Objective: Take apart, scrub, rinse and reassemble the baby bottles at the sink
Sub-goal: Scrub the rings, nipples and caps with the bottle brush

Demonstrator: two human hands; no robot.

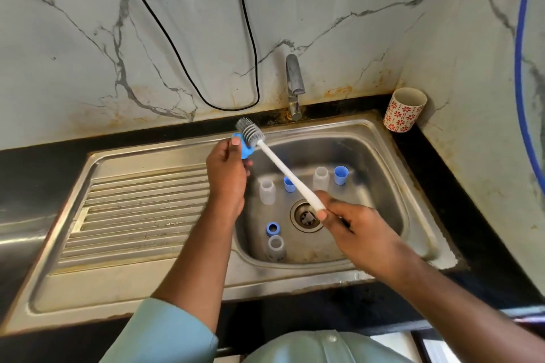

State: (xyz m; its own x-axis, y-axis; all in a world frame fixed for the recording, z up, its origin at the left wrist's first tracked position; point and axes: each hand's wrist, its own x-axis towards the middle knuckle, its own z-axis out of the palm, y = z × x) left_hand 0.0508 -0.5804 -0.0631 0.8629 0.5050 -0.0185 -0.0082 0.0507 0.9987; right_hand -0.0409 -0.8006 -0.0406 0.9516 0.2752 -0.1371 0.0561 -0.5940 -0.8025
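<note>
A blue bottle part (pixel 244 147), seemingly a screw ring or cap, is pinched in the left hand (pixel 227 177) above the left rim of the sink (pixel 380 138), the fingers (pixel 235 141) being curled together around it. The grey bristled head of a bottle brush (pixel 277 162) is pressed against this blue part, and the brush's white handle is run down and to the right, where its lower end is gripped by the right hand (pixel 354 230), whose fingers are clamped around it. In the basin three clear bottle bodies are stood upright and apart: one (pixel 267 192) at the left, one (pixel 320 178) toward the back right, and one (pixel 276 248) at the near side. A blue cap (pixel 289 184) is seen between the two farther bottles, partly crossed by the brush handle; another blue cap (pixel 341 175) is set just beside the back-right bottle; a blue ring (pixel 273 228) is laid just behind the near bottle. The drain (pixel 305 216) is found in the middle of the basin, and the tap (pixel 295 85) is mounted behind it. A patterned cup (pixel 404 110) is stood on the dark counter (pixel 472 215) in the corner.
</note>
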